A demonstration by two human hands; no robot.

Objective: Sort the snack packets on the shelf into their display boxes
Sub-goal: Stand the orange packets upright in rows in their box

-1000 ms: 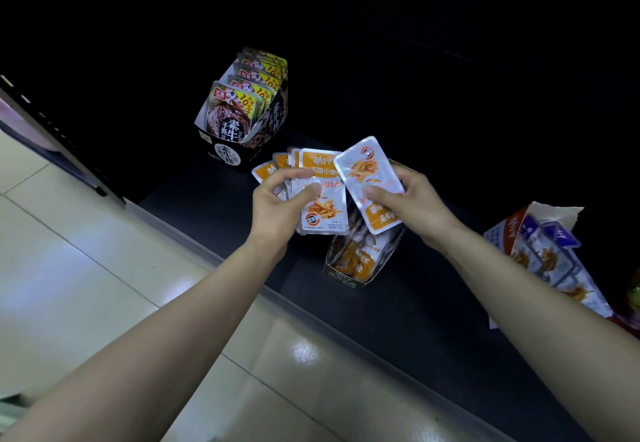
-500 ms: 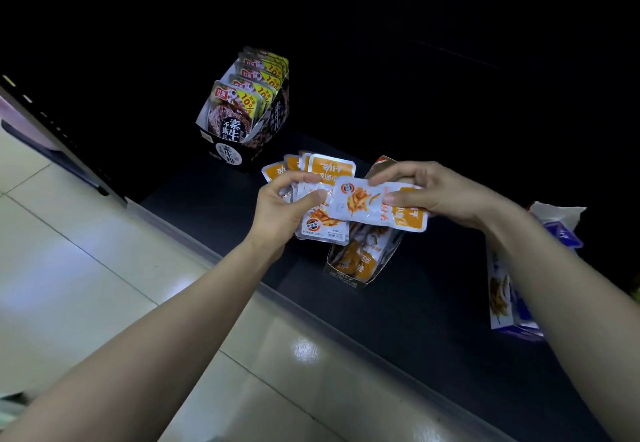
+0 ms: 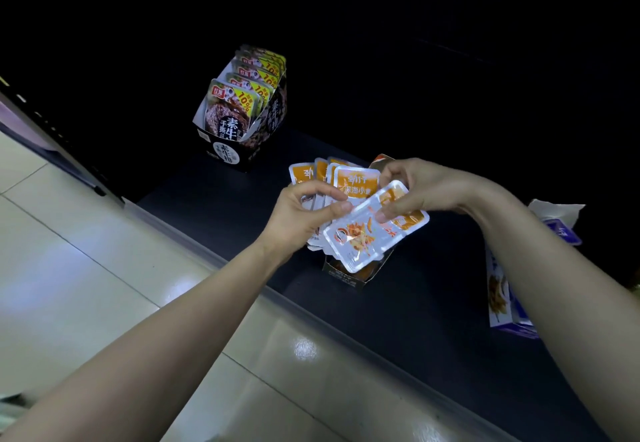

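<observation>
Flooring of pale glossy tiles fills the area on the near side of the reference item, a small open dark-fronted cardboard display box with orange contents. This box stands on a dark flat shelf, close to the shelf's front edge. Far left of it and further back stands a black printed display box holding a row of upright dark snack packets with yellow corners. Well to its right stands a blue-and-white display box, partly hidden by the right forearm. Directly above the reference box, the left hand grips a fan of orange-and-white foil snack packets, thumb pressed on top. The right hand pinches one tilted orange-and-white packet, which overlaps the fan's lower part.
</observation>
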